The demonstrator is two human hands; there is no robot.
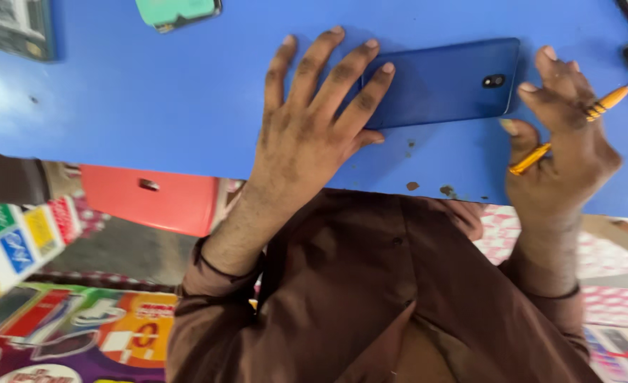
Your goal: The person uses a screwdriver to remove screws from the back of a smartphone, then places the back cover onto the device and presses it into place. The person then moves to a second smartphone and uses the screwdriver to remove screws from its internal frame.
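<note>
Lying face down on the blue counter [151, 99], the blue phone [441, 81]. Pressed flat and open on its end, the left hand [314, 120]. Wrapped round an orange screwdriver [576, 128], the right hand [565, 138], touching the camera end. Best to hold firm, pry gently.
</note>
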